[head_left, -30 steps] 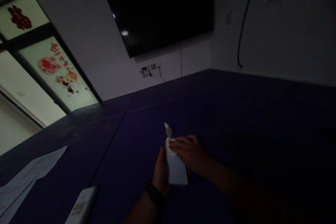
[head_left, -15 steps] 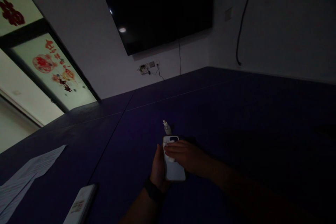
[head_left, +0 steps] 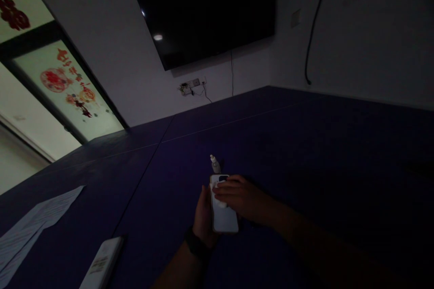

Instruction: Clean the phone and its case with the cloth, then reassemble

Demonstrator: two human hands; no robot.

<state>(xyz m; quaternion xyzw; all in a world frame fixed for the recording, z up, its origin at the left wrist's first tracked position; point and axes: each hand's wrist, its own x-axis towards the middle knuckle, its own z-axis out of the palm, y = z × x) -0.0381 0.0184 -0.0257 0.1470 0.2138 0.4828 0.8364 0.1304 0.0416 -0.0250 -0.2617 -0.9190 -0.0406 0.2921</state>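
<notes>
My left hand (head_left: 203,216) is wrapped round a smartphone (head_left: 225,222) from its left side and beneath. The phone shows its pale back, with a dark camera block at the top end. Pressed against that back by the fingers of my right hand (head_left: 242,198) is a crumpled white tissue (head_left: 219,202), partly covered by them. Just beyond the phone's top edge, a small clear bottle with a white tip (head_left: 215,165) stands upright on the dark blue surface.
A white box (head_left: 101,264) lies at the lower left, with printed sheets of paper (head_left: 40,221) farther left. Across the blue table (head_left: 162,180) run thin seams. A large dark screen (head_left: 210,13) hangs on the wall behind, near a loose black cable (head_left: 313,31).
My right hand has shifted slightly on the phone's back, its fingers now a bit differently spread over the tissue. The left hand keeps its hold on the phone.
</notes>
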